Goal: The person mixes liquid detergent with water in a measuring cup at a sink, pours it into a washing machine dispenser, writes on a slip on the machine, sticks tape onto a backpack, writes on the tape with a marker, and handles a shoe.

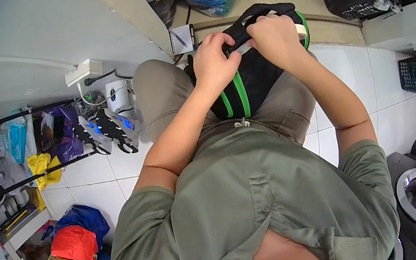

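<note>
- While the black bag (pixel 261 79) with green zips (pixel 242 93) is wedged between the thighs (pixel 163 90), its long axis is directed forward from the torso, slanted right.
- The bag's far part is touched by the half-curled left hand (pixel 215 60); whether the pale strip (pixel 245 47) is pinched there cannot be told.
- By the closed right hand (pixel 277 42), the strip is gripped; a cream roll (pixel 302 31) is seen just beside.
</note>
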The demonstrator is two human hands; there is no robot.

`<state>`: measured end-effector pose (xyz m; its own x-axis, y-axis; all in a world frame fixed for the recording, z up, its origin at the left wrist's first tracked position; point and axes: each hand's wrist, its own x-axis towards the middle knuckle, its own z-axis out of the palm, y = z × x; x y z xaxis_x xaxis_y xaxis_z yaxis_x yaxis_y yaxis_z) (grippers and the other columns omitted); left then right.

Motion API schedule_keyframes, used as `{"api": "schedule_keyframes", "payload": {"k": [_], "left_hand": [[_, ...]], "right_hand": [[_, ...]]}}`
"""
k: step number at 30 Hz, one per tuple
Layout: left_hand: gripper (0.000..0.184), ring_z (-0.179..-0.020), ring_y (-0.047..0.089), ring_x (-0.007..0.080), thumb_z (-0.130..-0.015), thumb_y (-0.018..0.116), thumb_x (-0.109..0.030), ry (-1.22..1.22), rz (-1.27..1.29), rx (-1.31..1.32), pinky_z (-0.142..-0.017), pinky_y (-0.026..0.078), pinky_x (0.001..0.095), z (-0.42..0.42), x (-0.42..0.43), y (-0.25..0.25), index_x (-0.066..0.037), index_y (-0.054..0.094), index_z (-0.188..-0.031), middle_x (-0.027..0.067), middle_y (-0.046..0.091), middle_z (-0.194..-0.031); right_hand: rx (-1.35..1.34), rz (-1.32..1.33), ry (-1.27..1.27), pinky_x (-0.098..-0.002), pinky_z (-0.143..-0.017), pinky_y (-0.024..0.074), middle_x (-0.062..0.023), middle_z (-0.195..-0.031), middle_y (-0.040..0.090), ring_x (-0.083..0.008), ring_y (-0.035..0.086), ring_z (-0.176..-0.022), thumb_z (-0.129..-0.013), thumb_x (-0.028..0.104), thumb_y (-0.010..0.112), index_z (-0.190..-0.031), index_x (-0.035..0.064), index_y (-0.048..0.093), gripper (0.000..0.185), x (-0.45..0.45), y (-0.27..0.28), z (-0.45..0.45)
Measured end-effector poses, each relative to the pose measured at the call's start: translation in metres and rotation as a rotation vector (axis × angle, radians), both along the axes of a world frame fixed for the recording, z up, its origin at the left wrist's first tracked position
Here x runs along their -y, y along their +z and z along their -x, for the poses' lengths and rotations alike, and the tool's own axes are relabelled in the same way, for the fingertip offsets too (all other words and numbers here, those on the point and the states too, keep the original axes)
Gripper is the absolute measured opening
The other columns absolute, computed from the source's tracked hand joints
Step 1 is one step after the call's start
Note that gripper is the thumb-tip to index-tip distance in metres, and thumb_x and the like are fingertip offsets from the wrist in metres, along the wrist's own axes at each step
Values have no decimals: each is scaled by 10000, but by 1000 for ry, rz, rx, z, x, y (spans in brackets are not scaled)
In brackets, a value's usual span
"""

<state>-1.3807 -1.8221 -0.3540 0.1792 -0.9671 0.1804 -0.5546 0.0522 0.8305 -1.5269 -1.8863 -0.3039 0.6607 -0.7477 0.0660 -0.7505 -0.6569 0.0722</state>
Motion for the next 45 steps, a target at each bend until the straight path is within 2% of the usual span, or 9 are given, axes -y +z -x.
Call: {"api": "schedule_keyframes", "payload": {"k": [2, 6, 10, 16, 20, 22, 26, 29, 45], "left_hand": [[378, -849, 559, 304, -596, 663, -206, 17, -122, 282, -707, 444, 350, -3, 6, 11, -99, 545, -938, 76, 587, -913], [652, -937, 579, 347, -597, 737, -246, -180, 50, 96, -787, 453, 393, -11, 33, 0, -99, 444, -1161, 123, 612, -1053], [652, -952, 584, 334, -636, 744, -207, -239, -89, 149, -802, 453, 400, -13, 35, 11, -95, 422, -1191, 154, 620, -1027], [691, -954, 598, 287, -653, 744, -193, -266, -99, 190, -802, 464, 370, -15, 34, 11, -146, 404, -1252, 116, 615, -1050], [671, -981, 583, 292, -642, 743, -230, -312, -37, 236, -834, 443, 379, -15, 42, 6, -128, 436, -1229, 120, 612, -1055], [602, -1040, 546, 284, -631, 720, -289, -337, 278, 640, -910, 360, 425, -15, 49, 6, -103, 501, -1161, 129, 594, -1078], [557, -1000, 552, 290, -659, 667, -451, -538, 55, 421, -906, 344, 440, -10, 81, 7, -123, 575, -1100, 111, 597, -1053], [506, -943, 571, 291, -644, 702, -395, -594, -7, 530, -808, 440, 382, -7, 92, 9, -99, 606, -1043, 115, 594, -1008], [300, -836, 561, 324, -672, 693, -245, -622, 164, 470, -702, 452, 401, 2, 81, 10, -46, 601, -878, 125, 563, -851]], "right_hand": [[30, 33, 1, -371, -586, 459, -81, -697, 621, -249, 616, -701, -669, 232, 671, -690, 102, 655, 132, -1, -1, 2], [59, 72, -29, -373, -574, 461, -80, -702, 600, -245, 611, -697, -678, 272, 689, -724, 99, 635, 187, 2, -7, 3], [85, 119, -58, -373, -581, 462, -88, -695, 634, -245, 628, -705, -682, 228, 659, -664, 108, 658, 122, 1, -11, 3], [244, -27, -284, -391, -534, 465, -110, -692, 622, -288, 626, -653, -641, 317, 731, -908, 66, 532, 417, -6, -7, 3], [285, -78, -317, -396, -541, 462, -118, -703, 629, -309, 626, -671, -639, 321, 730, -978, 61, 479, 495, -4, -1, 6], [282, -86, -307, -398, -555, 462, -118, -703, 628, -310, 626, -690, -647, 306, 721, -979, 63, 481, 476, -3, -2, 9], [368, -194, -312, -409, -609, 469, -127, -726, 626, -309, 622, -737, -672, 249, 687, -956, 75, 517, 374, 4, 5, 18], [347, -237, -313, -410, -628, 479, -131, -757, 635, -310, 621, -755, -676, 228, 681, -907, 74, 554, 306, 1, 9, 20], [288, 80, -247, -402, -523, 464, -89, -692, 561, -279, 600, -642, -705, 159, 623, -765, 111, 572, 92, -13, -22, 16]]}}
